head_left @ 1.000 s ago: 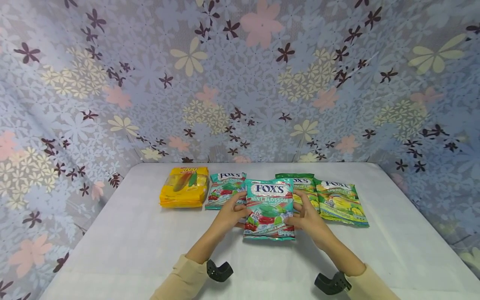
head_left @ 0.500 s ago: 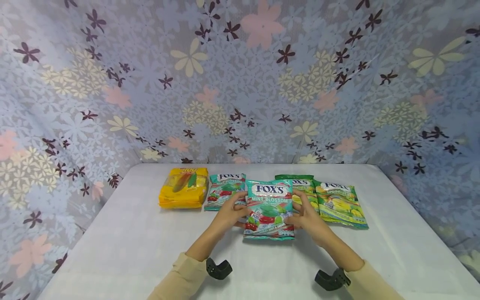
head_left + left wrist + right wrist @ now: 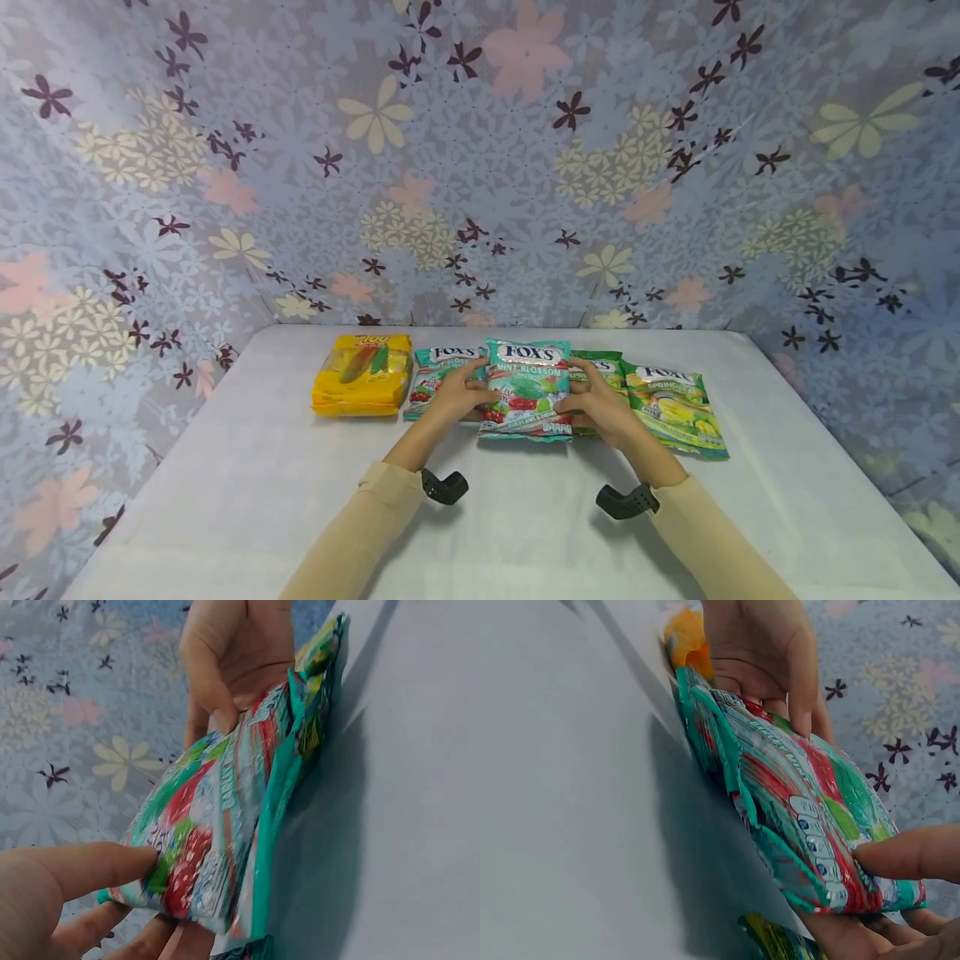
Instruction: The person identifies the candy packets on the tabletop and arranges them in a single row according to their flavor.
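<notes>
A teal Fox's Mint Blossom candy bag (image 3: 527, 392) is held up between both hands in the head view, its printed front toward me. My left hand (image 3: 455, 393) grips its left side, thumb on the front and fingers behind. On the opposite side my right hand (image 3: 602, 407) pinches it the same way. Both wrist views show the bag (image 3: 202, 817) tilted over the white table, its shadow falling beneath. A second Mint Blossom bag (image 3: 429, 379) lies behind my left hand, partly covered. Behind my right hand is a green Fox's Spring Tea bag (image 3: 611, 371), also partly hidden.
A yellow candy pack (image 3: 362, 375) marked 100 lies at the left end of the row. Another Spring Tea bag (image 3: 675, 408) lies at the right end. Flowered cloth (image 3: 480, 167) hangs behind the white table (image 3: 510, 517).
Both hands have carried the held Mint Blossom bag away from me, toward the back row, and slightly left. It now overlaps more of the row; the other bags stay in place.
</notes>
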Action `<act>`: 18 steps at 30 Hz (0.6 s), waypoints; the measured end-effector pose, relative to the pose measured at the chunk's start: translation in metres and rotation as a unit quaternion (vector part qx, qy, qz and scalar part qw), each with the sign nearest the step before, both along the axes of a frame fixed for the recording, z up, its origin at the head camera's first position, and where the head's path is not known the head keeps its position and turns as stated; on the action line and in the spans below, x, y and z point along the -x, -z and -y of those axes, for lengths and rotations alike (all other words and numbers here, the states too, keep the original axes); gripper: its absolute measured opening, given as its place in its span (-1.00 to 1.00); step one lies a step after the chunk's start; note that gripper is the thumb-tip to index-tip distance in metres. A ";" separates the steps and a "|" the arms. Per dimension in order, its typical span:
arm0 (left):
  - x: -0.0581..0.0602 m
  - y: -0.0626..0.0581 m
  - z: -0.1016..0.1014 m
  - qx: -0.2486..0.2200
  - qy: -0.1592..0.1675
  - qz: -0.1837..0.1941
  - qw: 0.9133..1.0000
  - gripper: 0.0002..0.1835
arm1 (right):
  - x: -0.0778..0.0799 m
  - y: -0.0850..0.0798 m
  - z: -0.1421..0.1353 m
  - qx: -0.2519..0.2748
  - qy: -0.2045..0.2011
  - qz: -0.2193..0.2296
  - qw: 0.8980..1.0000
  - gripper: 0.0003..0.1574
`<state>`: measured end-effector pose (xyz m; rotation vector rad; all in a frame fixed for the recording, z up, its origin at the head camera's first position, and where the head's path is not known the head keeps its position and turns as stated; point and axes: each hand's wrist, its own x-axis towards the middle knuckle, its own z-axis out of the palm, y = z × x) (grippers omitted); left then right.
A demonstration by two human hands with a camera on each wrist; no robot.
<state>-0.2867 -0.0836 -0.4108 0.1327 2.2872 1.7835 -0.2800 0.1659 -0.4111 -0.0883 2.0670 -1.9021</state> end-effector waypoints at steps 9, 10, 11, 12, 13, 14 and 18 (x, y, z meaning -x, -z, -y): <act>0.027 0.005 -0.003 0.082 -0.044 -0.032 0.995 -0.28 | 0.029 0.002 0.017 -0.016 0.031 0.007 0.999 0.17; 0.029 0.006 -0.004 0.092 -0.047 -0.038 0.994 -0.28 | 0.031 0.003 0.018 -0.024 0.035 0.009 0.999 0.17; 0.031 0.007 -0.004 0.098 -0.048 -0.041 0.993 -0.28 | 0.034 0.004 0.019 -0.033 0.035 0.009 0.999 0.16; 0.032 0.008 -0.005 0.104 -0.049 -0.046 0.992 -0.28 | 0.035 0.004 0.020 -0.044 0.038 0.009 0.998 0.16; 0.033 0.009 -0.005 0.111 -0.050 -0.052 0.991 -0.28 | 0.036 0.005 0.021 -0.053 0.039 0.008 0.998 0.15; 0.033 0.009 -0.006 0.117 -0.050 -0.060 0.990 -0.28 | 0.038 0.006 0.022 -0.063 0.039 0.006 0.997 0.15; 0.031 0.009 -0.008 0.147 -0.060 -0.088 0.983 -0.29 | 0.042 0.008 0.025 -0.099 0.037 -0.004 0.994 0.12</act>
